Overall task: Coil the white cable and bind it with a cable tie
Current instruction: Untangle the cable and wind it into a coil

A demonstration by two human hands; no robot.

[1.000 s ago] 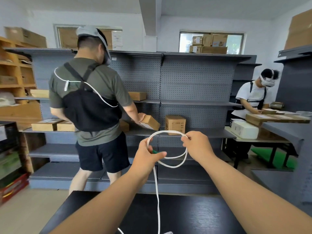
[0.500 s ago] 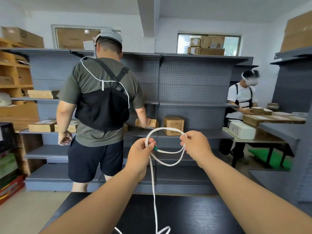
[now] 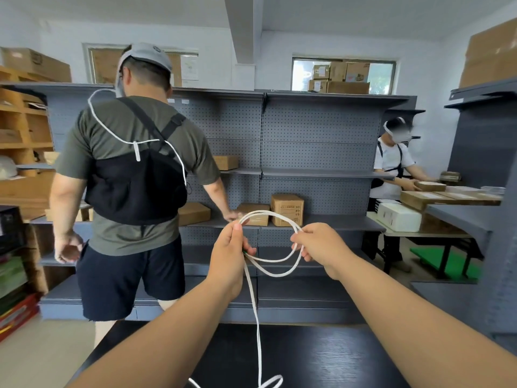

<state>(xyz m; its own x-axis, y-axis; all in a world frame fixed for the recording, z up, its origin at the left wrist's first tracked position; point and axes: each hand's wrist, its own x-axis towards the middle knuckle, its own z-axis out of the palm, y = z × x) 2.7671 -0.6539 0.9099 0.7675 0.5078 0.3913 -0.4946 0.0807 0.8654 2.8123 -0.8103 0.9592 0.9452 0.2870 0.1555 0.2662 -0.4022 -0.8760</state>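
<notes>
Dark table under white cable, tail cut off btm; left hand, right hand fingers pinch loops.

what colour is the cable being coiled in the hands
White, all along the cable; the head view shows it best.

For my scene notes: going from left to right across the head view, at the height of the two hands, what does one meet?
Person in olive shirt → left hand → white cable → right hand → white box.
</notes>
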